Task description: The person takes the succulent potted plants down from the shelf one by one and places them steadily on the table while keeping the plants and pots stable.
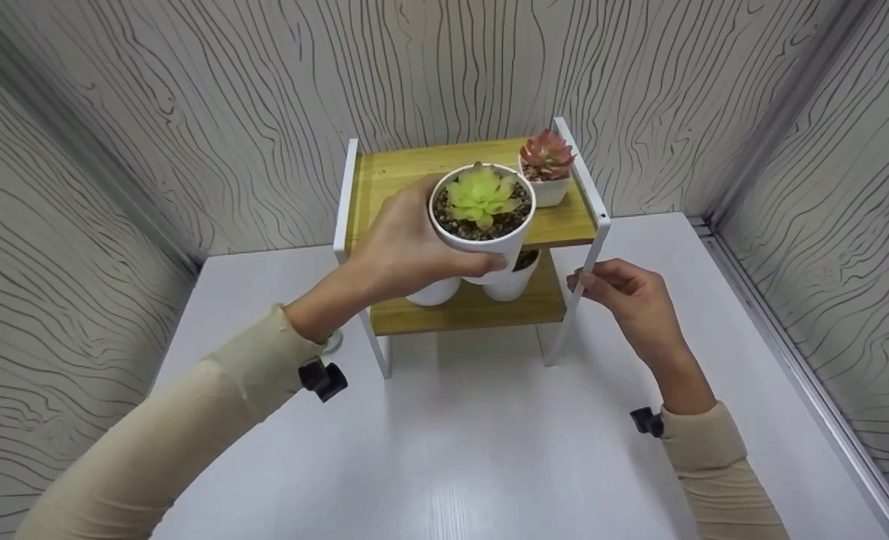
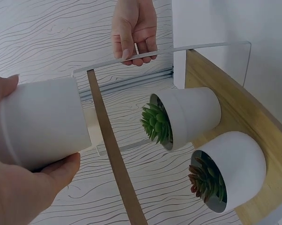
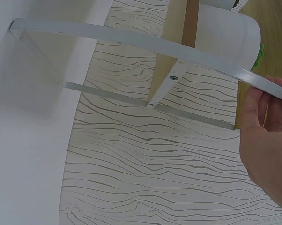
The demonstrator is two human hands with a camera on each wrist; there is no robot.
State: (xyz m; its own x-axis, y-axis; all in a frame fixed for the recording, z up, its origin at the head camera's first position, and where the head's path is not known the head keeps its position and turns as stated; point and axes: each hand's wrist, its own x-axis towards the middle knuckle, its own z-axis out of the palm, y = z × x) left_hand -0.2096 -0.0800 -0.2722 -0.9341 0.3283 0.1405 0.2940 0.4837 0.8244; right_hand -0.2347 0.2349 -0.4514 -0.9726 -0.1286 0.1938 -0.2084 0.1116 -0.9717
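Note:
My left hand [image 1: 406,244] grips a white round pot [image 1: 482,240] holding a yellow-green succulent [image 1: 482,193], thumb toward the front and fingers behind. In the head view the pot overlaps the front edge of the upper wooden shelf [image 1: 414,161]; the left wrist view shows its base close to that shelf's edge. At the right, my right hand [image 1: 632,300] pinches the white metal leg [image 1: 593,251] of the two-tier stand below the upper shelf. A red succulent [image 1: 548,154] in a white pot stands at the upper shelf's right end.
On the lower shelf [image 1: 459,319] stand two white pots, one with a green succulent [image 2: 156,123], the other with a dark reddish one [image 2: 206,182]. A small pale round object [image 1: 332,341] lies partly behind the left cuff. Wood-patterned panels [image 1: 264,112] enclose the white tabletop [image 1: 444,465].

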